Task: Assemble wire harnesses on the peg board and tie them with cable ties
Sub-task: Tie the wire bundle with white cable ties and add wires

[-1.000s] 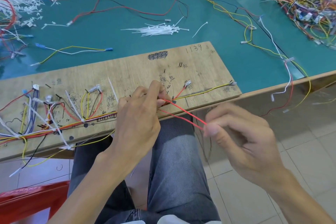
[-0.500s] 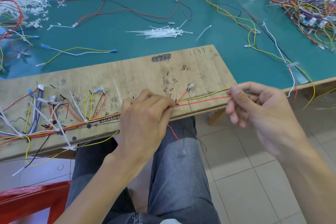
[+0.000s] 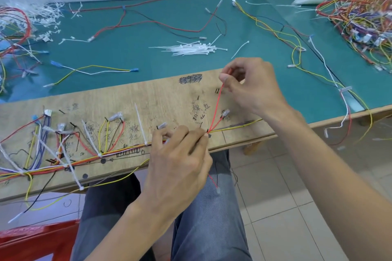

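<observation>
My left hand (image 3: 180,161) pinches the wire bundle (image 3: 89,159) right at the peg board's (image 3: 148,99) front edge, knuckles hanging off over my lap. My right hand (image 3: 252,85) pinches a thin red wire (image 3: 216,108), stretched straight from that pinch up toward the board's far edge. Loose cable ties (image 3: 191,48) lie beyond it on the teal mat (image 3: 127,57).

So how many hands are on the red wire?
2. The left hand pinches the red wire near the board's front edge; the right hand pinches its upper end, further back. No other hand is in view.
</observation>
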A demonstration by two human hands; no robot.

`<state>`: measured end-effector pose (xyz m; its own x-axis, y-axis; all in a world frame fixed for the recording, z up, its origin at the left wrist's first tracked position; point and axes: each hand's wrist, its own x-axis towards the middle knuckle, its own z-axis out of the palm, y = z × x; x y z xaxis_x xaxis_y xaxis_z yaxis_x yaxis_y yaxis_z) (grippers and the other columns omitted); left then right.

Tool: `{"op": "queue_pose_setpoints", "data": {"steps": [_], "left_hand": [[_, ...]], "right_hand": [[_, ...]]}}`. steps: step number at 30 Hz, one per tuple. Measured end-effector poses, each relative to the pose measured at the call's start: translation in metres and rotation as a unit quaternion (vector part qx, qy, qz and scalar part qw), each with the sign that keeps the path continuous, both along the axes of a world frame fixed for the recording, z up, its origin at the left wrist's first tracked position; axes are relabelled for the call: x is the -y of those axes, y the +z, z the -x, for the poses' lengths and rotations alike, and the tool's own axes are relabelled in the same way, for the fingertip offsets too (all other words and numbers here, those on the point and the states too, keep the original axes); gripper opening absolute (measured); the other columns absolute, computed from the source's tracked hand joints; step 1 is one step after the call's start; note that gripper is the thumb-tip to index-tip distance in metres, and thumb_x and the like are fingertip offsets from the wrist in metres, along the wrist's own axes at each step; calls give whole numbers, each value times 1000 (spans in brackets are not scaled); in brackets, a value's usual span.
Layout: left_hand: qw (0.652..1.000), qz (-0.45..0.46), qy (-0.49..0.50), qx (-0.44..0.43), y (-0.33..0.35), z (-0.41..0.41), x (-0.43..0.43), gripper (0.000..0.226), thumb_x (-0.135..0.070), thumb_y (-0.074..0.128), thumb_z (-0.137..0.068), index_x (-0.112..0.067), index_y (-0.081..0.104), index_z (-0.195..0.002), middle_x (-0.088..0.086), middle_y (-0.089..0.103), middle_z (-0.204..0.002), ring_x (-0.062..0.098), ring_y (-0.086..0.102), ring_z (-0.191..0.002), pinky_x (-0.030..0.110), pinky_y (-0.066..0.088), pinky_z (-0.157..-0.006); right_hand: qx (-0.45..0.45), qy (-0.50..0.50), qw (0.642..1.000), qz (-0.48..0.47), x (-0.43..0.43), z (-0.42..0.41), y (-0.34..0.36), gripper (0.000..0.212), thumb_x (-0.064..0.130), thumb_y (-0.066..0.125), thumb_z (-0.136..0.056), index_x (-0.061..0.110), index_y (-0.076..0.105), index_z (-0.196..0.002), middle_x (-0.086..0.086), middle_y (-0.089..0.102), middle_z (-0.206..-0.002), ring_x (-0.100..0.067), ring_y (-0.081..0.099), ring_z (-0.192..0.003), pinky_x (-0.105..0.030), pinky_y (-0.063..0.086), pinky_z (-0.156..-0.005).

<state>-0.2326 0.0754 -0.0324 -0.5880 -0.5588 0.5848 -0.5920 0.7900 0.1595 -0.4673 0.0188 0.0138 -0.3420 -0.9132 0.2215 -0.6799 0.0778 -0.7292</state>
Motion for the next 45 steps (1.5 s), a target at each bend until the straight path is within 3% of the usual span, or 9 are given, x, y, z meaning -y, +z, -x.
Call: {"op": "queue_pose_setpoints", "data": {"steps": [3, 13, 19, 24, 27, 32, 35, 39, 45], "left_hand": [[1000, -6, -1, 15, 1, -1, 2, 18, -18, 61, -98, -13, 78, -102, -4, 73, -113, 23, 64, -95, 47, 44, -89], [998, -49, -28, 20, 4, -8, 8, 21, -23, 59, -100, -19, 77, -110, -12, 70, -121, 16, 62, -101, 45, 42, -85], [996, -75, -27, 34, 6, -11, 9, 21, -24, 58, -102, -23, 76, -113, -15, 67, -124, 14, 61, -103, 46, 42, -85], [995, -79, -30, 50, 7, -15, 8, 23, -24, 59, -102, -24, 74, -119, -16, 66, -130, 14, 61, -107, 46, 42, -86], [995, -76, -26, 59, 8, -16, 10, 24, -24, 59, -101, -22, 75, -120, -15, 67, -132, 15, 62, -108, 47, 43, -85], [993, -86, -28, 69, 10, -17, 10, 28, -27, 54, -103, -23, 74, -122, -15, 67, -132, 15, 61, -111, 48, 43, -91], [993, -86, -30, 72, 10, -19, 10, 29, -29, 53, -104, -24, 74, -123, -16, 67, -133, 15, 61, -111, 48, 43, -91], [994, -80, -34, 73, 8, -21, 11, 30, -29, 53, -105, -24, 73, -126, -18, 65, -135, 12, 59, -112, 46, 42, -89], [995, -43, -39, 86, 4, -23, 9, 32, -26, 49, -109, -22, 69, -133, -15, 63, -139, 15, 60, -110, 44, 41, -90]], "right_hand": [[-19, 3, 1000, -24, 13, 0, -7, 9, 24, 82, -88, 27, 76, -82, 11, 70, -67, 2, 62, -61, -14, 49, -66], [16, -27, 996, -83, 21, 2, -9, 10, 23, 91, -81, 20, 82, -85, -1, 75, -74, -20, 74, -74, -39, 63, -74], [-99, -97, 988, -68, 18, -5, -3, 37, 44, 95, -70, 27, 80, -99, 3, 64, -91, -14, 57, -86, -35, 49, -82], [-58, -70, 979, 184, -71, -42, -1, 27, 34, 77, -97, 17, 64, -80, 9, 56, -63, -10, 51, -57, -20, 41, -58], [-110, 15, 990, 90, -149, -75, -43, 32, 52, 72, -97, 25, 68, -80, 17, 62, -68, -1, 57, -62, -23, 48, -58], [-32, 117, 982, -147, -176, -82, -97, 43, 56, 70, -95, 31, 66, -130, 19, 65, -126, 1, 51, -127, -29, 45, -108], [-40, 157, 979, -123, -177, -78, -98, 8, 40, 70, -98, 33, 72, -101, 22, 65, -98, 1, 55, -110, -38, 47, -97], [110, 81, 988, -72, -188, -56, -66, 8, 36, 69, -93, 30, 70, -88, 7, 67, -75, -8, 65, -72, -24, 50, -74], [322, 12, 947, -13, -168, -24, -16, 29, 1, 69, -90, 23, 72, -110, -11, 56, -59, -26, 54, -53, -29, 45, -48]]}}
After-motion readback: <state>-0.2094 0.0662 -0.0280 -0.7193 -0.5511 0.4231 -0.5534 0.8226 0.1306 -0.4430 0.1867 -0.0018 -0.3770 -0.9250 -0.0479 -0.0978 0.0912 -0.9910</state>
